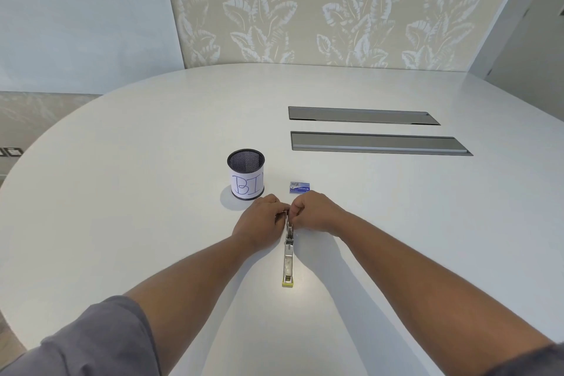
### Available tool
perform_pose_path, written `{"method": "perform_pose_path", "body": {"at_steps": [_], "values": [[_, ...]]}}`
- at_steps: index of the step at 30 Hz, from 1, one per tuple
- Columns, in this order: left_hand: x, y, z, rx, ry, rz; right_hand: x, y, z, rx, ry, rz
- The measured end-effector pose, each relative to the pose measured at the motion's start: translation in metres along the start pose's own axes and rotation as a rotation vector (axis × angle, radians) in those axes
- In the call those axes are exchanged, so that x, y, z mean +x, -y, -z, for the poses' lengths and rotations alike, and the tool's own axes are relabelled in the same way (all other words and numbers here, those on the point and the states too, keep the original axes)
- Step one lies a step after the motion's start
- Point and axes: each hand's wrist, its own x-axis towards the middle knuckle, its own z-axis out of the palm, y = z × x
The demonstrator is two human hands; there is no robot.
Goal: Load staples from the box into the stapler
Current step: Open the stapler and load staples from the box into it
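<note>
Metal stapler (288, 249) pinched at its far end by both hands, left hand (261, 224) and right hand (314, 213) curled round it from either side, fingertips nearly meeting; lying opened out flat on white table (396, 223), yellow tip toward the body. Blue box (300, 187) just beyond right hand. Mesh cup (246, 174) marked "BI" just beyond left hand

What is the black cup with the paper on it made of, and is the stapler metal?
The cup looks like black wire mesh, probably metal: you can see tiny holes through its wall. A white paper label with handwritten letters wraps its lower part. The stapler looks like shiny bare metal, silvery and reflecting light, with a yellow, likely plastic, end nearest the camera. Both hands cover its far end.
</note>
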Motion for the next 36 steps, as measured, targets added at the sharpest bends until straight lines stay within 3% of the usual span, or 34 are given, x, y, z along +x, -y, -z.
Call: {"method": "perform_pose_path", "body": {"at_steps": [9, 20, 29, 36], "values": [[0.0, -0.002, 0.002, 0.006, -0.001, 0.006, 0.005, 0.002, -0.001, 0.124, 0.021, -0.081], [0.0, -0.003, 0.003, 0.002, 0.0, 0.007, 0.006, -0.012, -0.005, 0.188, 0.035, 0.008], [0.0, -0.001, 0.0, -0.002, 0.0, 0.027, 0.004, -0.031, -0.009, 0.554, -0.096, 0.0], [-0.003, 0.0, 0.0, -0.036, -0.013, 0.008, 0.007, -0.034, -0.018, 0.589, -0.173, -0.009]]}}
